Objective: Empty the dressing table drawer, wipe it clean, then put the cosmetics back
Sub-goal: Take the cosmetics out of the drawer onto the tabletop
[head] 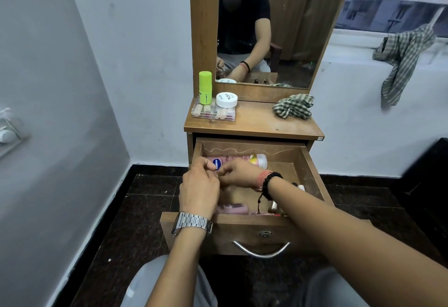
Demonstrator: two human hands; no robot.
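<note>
The wooden drawer (pixel 312 173) of the dressing table is pulled out. A pink lotion bottle (pixel 242 159) lies along its back wall. Small pink items (pixel 232 208) and little bottles (pixel 275 206) lie near its front. My left hand (pixel 200 188) and my right hand (pixel 238 173) meet over the drawer's left side, fingers curled together around something small that I cannot make out. On the table top stand a green tube (pixel 205 86), a white jar (pixel 226 99) and a clear case of cosmetics (pixel 213 113). A checked cloth (pixel 293 106) lies at the top's right.
The mirror (pixel 278 28) rises behind the table top. A second checked cloth (pixel 402 62) hangs from the window sill on the right. The wall (pixel 72 113) is close on the left, dark tiled floor (pixel 135 209) below, my knees in front of the drawer handle (pixel 260 249).
</note>
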